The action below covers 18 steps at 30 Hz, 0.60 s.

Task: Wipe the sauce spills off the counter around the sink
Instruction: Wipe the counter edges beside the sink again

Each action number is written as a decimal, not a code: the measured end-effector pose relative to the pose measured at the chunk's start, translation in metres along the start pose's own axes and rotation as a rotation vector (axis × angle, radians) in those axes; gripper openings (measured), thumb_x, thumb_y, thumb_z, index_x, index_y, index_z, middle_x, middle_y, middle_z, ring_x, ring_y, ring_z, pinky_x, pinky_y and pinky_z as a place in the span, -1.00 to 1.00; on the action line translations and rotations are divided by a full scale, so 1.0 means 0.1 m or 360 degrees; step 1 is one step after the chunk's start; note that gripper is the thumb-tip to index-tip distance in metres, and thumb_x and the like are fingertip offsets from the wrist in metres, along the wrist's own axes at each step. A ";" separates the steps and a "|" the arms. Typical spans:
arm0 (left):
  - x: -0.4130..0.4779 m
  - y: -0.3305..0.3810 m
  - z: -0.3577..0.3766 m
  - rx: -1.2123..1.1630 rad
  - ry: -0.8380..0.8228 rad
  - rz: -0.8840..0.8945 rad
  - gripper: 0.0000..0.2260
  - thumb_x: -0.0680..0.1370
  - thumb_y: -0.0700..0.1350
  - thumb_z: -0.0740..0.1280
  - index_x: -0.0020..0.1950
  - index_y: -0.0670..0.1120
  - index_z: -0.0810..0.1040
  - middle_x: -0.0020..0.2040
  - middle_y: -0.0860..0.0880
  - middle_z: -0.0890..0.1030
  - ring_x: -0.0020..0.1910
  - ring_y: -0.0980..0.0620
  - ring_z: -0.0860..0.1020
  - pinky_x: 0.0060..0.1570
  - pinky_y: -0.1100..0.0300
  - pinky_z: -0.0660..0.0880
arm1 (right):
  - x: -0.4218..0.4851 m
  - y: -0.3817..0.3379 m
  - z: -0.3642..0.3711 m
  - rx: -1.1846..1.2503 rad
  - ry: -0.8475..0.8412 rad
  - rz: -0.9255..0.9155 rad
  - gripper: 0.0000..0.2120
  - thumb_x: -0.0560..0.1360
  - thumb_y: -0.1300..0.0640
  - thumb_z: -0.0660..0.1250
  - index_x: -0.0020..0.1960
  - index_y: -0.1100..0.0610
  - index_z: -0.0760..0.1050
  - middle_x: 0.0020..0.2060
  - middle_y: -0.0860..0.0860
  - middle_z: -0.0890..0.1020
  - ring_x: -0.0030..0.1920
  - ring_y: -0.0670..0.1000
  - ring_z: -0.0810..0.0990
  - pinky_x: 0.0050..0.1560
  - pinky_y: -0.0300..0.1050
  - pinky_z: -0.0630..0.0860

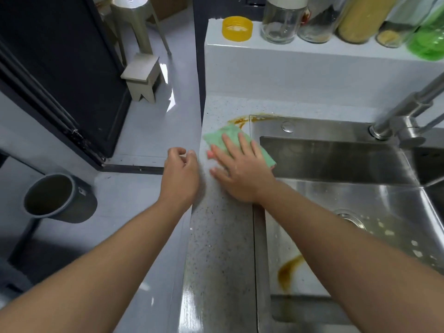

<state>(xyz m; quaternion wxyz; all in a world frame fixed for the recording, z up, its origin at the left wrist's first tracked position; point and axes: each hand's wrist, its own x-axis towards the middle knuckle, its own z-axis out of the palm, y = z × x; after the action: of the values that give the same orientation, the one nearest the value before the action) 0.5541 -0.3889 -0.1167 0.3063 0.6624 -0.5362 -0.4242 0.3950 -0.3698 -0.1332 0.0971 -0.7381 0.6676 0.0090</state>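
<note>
My right hand (240, 169) lies flat, fingers spread, pressing a green cloth (223, 135) onto the speckled counter strip (221, 236) left of the steel sink (336, 164). Brown sauce (240, 120) smears the counter and the sink's rim just beyond the cloth. A second brown streak (288, 270) runs down the inside wall of the sink, near my right forearm. My left hand (180, 174) hovers at the counter's left edge with fingers loosely curled, holding nothing.
A raised ledge (312, 51) behind the counter carries a yellow lid (237, 28), glass jars (281, 20) and a green bottle (427, 39). The faucet (403, 111) rises at right. On the floor at left stand a grey bin (57, 198) and a small stool (141, 78).
</note>
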 end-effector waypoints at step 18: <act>0.22 0.38 0.54 -0.0116 0.0069 0.0219 -0.60 0.63 0.15 0.00 0.35 -0.01 0.35 0.29 -0.05 0.47 0.27 -0.07 0.44 0.30 -0.12 0.40 | 0.89 0.57 -0.20 0.0107 -0.0011 0.0238 -0.47 0.66 -0.16 -0.16 0.62 -0.16 -0.14 0.63 -0.02 -0.15 0.61 0.16 -0.24 0.53 0.21 -0.32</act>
<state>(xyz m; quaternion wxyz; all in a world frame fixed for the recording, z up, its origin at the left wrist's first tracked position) 0.4904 -0.4172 -0.1132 0.3701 0.6214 -0.5579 -0.4070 0.3464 -0.4652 -0.1333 0.1233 -0.6824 0.7205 -0.0036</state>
